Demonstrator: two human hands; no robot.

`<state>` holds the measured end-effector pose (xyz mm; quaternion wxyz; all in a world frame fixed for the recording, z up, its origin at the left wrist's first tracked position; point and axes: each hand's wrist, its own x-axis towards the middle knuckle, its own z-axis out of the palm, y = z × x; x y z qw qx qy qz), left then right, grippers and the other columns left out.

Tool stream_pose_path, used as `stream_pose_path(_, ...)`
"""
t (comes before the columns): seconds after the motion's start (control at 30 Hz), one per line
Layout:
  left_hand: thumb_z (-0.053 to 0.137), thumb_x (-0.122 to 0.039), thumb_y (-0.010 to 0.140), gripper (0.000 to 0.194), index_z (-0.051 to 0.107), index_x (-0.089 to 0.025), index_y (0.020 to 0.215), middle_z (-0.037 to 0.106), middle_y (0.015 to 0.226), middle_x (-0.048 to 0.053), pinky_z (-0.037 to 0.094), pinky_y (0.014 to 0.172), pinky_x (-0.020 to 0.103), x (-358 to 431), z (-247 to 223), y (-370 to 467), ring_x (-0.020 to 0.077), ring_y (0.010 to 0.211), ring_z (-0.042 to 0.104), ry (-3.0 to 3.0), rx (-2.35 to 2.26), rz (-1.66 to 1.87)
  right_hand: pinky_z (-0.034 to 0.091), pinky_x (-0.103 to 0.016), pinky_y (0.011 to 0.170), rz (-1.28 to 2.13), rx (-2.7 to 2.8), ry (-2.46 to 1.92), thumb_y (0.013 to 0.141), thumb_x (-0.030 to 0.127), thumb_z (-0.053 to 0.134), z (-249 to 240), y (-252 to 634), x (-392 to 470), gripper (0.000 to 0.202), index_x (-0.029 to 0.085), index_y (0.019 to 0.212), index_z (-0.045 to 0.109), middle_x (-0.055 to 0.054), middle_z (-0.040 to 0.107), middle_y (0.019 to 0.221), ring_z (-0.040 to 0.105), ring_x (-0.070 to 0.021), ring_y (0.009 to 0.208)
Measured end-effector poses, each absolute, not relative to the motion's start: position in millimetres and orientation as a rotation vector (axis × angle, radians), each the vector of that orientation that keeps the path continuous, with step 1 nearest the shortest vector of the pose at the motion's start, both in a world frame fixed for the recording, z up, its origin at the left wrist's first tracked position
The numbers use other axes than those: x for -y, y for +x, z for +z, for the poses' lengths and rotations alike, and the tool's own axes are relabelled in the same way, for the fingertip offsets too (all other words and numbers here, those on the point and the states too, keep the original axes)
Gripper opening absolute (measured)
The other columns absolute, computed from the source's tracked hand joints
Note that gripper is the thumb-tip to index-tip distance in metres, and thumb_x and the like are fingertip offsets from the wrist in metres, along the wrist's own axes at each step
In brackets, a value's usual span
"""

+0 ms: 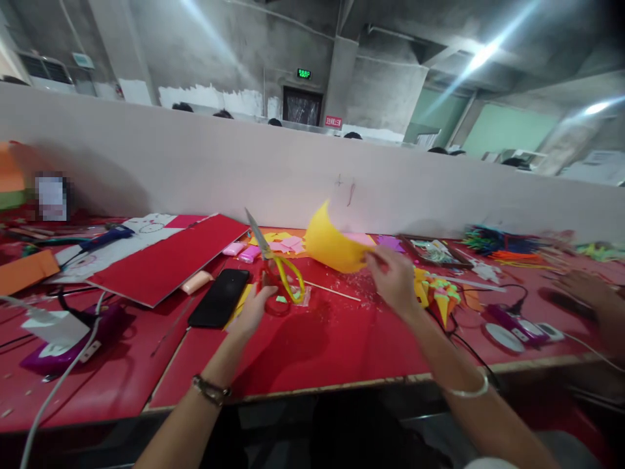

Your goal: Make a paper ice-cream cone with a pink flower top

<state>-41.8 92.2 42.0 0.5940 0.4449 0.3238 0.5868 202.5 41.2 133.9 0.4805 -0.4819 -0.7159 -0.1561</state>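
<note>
My left hand point(254, 305) is closed on scissors point(264, 240) with red and yellow handles, their blades pointing up and away. In my right hand point(394, 279) a thin yellow sheet point(334, 244), perhaps paper or felt, is pinched by its right edge. The sheet curls in the air above the table, apart from the scissors. Beneath it lie a thin pale stick point(334, 291) and scattered bits on the red tabletop point(332, 352). Left of my left hand rests a black phone point(219, 298). Yellow and pink cut pieces point(291, 243) lie behind the scissors.
A large red board point(170, 260) and a glue gun point(110, 239) lie at left, near a purple power strip point(81, 339) with cables. At right are yellow cone-shaped crafts point(442, 296), a tray point(434, 253), another power strip point(517, 324) and another person's hand point(581, 286). A white partition point(273, 172) stands behind.
</note>
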Motion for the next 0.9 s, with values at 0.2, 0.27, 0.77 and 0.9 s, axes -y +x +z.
stream_pose_path(0.2,0.058,-0.027,0.062,0.068,0.036,-0.022,0.125,0.061,0.104,0.006,0.047,0.077,0.037,-44,84,-80,0.0251,0.09,0.059,1.069,-0.537,1.309,0.045,-0.025,0.077,-0.125,2.025,-1.108,0.079,0.013,0.047,53,177,26,0.021,0.022,0.095,0.057,-0.005,0.062,0.092,0.057,-0.014,0.087)
stream_pose_path(0.27,0.057,-0.029,0.063,0.065,0.038,-0.022,0.125,0.061,0.104,0.006,0.047,0.076,0.036,-27,92,-87,0.0251,0.09,0.059,1.078,-0.583,1.35,0.045,-0.025,0.075,0.013,2.03,-1.178,0.08,0.014,0.045,37,174,41,0.021,0.021,0.094,0.058,-0.006,0.061,0.092,0.057,-0.0141,0.086)
stream_pose_path(0.77,0.051,-0.024,0.063,0.047,0.056,-0.015,0.109,0.062,0.101,0.009,0.044,0.083,0.035,-14,61,-19,0.0235,0.092,0.058,1.036,-0.614,0.867,0.04,-0.018,0.046,1.575,1.01,-0.934,0.073,0.034,0.057,43,142,18,0.024,0.022,0.094,0.055,0.002,0.055,0.072,0.052,-0.0059,0.05)
stream_pose_path(0.9,0.049,-0.034,0.074,0.037,0.058,-0.014,0.104,0.061,0.102,0.01,0.043,0.084,0.035,-25,60,-20,0.023,0.097,0.055,1.229,-0.779,0.796,0.035,-0.014,0.035,1.642,0.776,-0.94,0.069,0.02,0.06,37,144,6,0.016,0.018,0.084,0.058,0.003,0.059,0.069,0.045,-0.0013,0.036)
